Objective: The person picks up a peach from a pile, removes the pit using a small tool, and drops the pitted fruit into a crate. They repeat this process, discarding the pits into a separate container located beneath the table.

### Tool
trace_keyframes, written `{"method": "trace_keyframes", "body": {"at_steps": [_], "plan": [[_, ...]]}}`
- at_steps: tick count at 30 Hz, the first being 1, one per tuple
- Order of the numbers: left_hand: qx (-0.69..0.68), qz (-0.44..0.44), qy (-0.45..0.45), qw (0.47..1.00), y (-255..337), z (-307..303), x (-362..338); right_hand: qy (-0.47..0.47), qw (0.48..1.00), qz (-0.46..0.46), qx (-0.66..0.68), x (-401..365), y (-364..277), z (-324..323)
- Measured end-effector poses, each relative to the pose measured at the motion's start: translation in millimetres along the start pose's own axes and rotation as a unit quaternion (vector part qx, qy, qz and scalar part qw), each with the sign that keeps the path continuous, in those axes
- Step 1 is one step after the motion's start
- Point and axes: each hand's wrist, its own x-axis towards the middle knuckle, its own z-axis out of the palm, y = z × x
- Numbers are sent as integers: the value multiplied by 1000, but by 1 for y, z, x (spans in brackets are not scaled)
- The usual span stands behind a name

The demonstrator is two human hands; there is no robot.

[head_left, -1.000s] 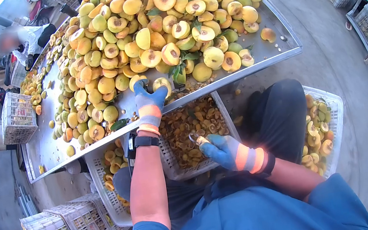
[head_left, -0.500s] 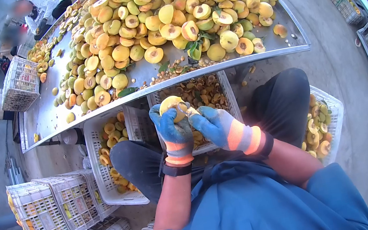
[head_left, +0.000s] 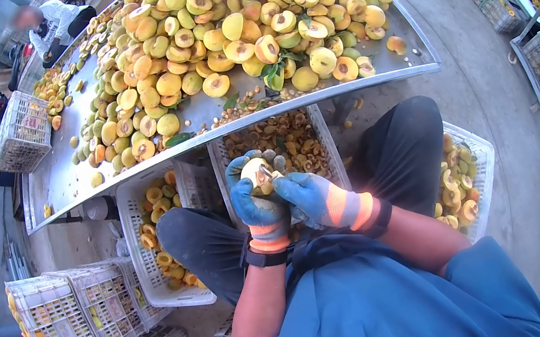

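Note:
My left hand (head_left: 258, 203), in a blue-coated glove with an orange cuff, is closed around a yellow peach half (head_left: 254, 173). The cut face is turned up and toward the right, with brownish flesh at its centre. My gloved right hand (head_left: 315, 197) grips a small pitting tool (head_left: 275, 174) with a pale handle, its metal tip at the cut face. Fingers cover most of the handle, and the tip's exact shape is too small to tell. Both hands are close together above a white crate (head_left: 333, 150) of peach scraps between my knees.
A metal table (head_left: 370, 81) in front bears a large heap of halved peaches (head_left: 190, 45). Crates of peach pieces stand by my left leg (head_left: 149, 262) and right leg (head_left: 482, 203). Stacked crates (head_left: 58, 321) are at lower left. Another person (head_left: 60, 21) sits at the table's far left.
The peach half has turned in my left hand, so its cut face now shows more. My right hand has shifted slightly down, with the tool at the fruit. The whole view has shifted a little.

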Motion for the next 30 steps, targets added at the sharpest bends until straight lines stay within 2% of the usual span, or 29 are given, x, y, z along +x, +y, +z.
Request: {"method": "trace_keyframes", "body": {"at_steps": [2, 4, 6, 8, 11, 14, 17, 20, 23, 26, 29, 30], "plan": [[26, 6, -3, 1000, -4, -6, 0, -13, 1000, 20, -12, -5, -4, 0], [70, 13, -10, 997, -6, -12, -1, -45, 995, -29, -85, -3, 2, -6], [110, 28, -14, 993, -8, -15, -1, -56, 992, -11, -112, -4, 3, -10], [148, 55, -14, 987, -8, -16, 1, -51, 992, 74, -94, -6, -8, -8], [164, 19, 12, 986, -8, -22, 3, -68, 996, -9, -64, 7, 11, -8], [154, -15, 13, 988, -3, -16, 1, -92, 985, 137, -57, 4, -4, -19], [258, -1, -14, 966, -2, -20, 3, -105, 983, 143, -36, 9, 4, -21], [266, -5, 7, 964, -9, -18, -1, -89, 980, 144, -105, 5, -2, -19], [121, -76, 56, 988, -10, -23, -1, -97, 980, 144, -95, 8, 7, -22], [29, -127, 72, 989, -5, -19, -8, -155, 964, 216, 17, 7, 10, -28], [65, -134, 30, 988, -5, -23, -6, -170, 961, 215, 46, 1, 5, -30], [77, -140, 23, 987, -5, -24, -6, -209, 945, 234, 95, 2, 8, -35]]}}
